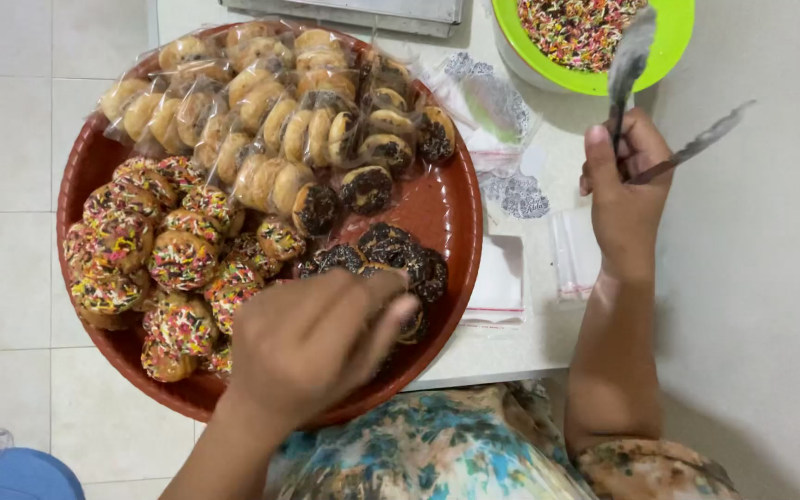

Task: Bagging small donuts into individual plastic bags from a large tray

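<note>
Head view, looking straight down. Left hand [312,338] low over the near edge of a round red tray [451,218], fingers [391,310] curled together around a chocolate-topped cookie [411,324], mostly hidden beneath them. Just beyond the fingertips, a small cluster of dark chocolate cookies [391,250] lying loose on the tray. Further left, a heap of cookies coated in multicoloured sprinkles [155,250], filling the left part of the tray. Towards the far rim, rows of plain and chocolate-edged cookies sealed in clear plastic bags [275,111], stacked side by side.

Right hand [624,181] well apart, off to the right above the white counter [752,259], closed around two blurred metal utensils [636,65], one pointing up towards a lime-green bowl [673,42] full of coloured sprinkles, the other angled out to the right. Exact kind of utensil impossible to tell from the blur.

Between tray and right hand, on the counter: empty clear bags with a silvery lace print [502,139], a small white paper piece [502,278] touching the tray's edge, and another flat clear packet [576,255] beside the wrist. Patterned floral clothing [437,454] at the bottom, pale floor tiles [11,185] on the left.
</note>
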